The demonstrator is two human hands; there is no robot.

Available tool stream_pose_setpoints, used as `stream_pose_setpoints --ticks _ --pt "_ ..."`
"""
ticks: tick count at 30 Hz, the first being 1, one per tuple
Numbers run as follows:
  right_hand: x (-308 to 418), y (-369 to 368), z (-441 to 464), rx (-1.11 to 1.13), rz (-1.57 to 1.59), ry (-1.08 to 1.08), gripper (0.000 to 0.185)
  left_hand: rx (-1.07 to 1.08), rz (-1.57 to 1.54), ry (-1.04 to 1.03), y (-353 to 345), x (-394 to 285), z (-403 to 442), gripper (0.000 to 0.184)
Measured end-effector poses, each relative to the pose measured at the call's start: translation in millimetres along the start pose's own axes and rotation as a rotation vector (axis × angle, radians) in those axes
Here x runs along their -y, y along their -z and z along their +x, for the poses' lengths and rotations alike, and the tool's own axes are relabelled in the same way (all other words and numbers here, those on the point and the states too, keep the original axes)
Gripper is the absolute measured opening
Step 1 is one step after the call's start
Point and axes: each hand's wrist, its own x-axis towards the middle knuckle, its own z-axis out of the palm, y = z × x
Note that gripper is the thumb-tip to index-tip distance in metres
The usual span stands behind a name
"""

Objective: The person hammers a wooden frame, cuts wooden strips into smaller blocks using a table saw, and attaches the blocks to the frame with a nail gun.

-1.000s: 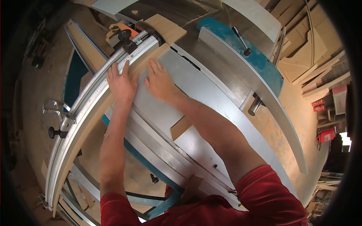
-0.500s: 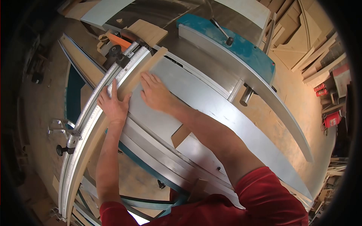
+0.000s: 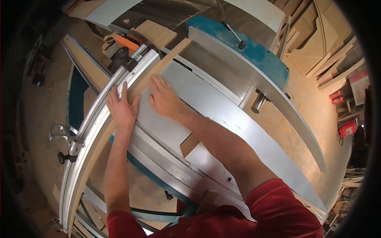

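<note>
A long, pale wooden strip (image 3: 166, 59) lies along the aluminium crosscut fence (image 3: 99, 95) of a sliding table saw. My left hand (image 3: 122, 110) rests over strip and fence, its fingers spread onto the scale and its thumb apart on the strip side. To its right, my right hand (image 3: 164, 97) touches the strip's near edge with outstretched fingertips, the palm low over the grey sliding table (image 3: 180, 89). The strip's far end reaches past the saw slot to the rip fence (image 3: 222, 47). Its underside is hidden.
A teal fence body (image 3: 258, 55) with a black-knobbed lever stands beyond. A flip stop (image 3: 65, 135) sits on the crosscut fence. A small brown offcut (image 3: 189, 144) lies near my right forearm. Wood pieces (image 3: 156, 33) lie beside an orange part (image 3: 124, 43).
The wooden strip has slid lengthwise along the crosscut fence, its far end now at the rip fence. Both hands have shifted slightly the same way.
</note>
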Motion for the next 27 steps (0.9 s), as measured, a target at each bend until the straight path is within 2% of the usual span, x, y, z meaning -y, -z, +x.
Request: stream_pose_setpoints --ticks 2,8,27 --pt "0 2 1 -0.001 0.000 0.005 0.061 -0.055 0.020 0.006 -1 -3 1 0.067" --pt "-1 -2 2 0.022 0.009 -0.007 0.061 -0.072 0.056 -0.018 -5 -3 3 0.066" --pt "-20 -29 15 0.050 -0.017 0.049 0.061 -0.022 0.070 0.060 -28 6 9 0.068"
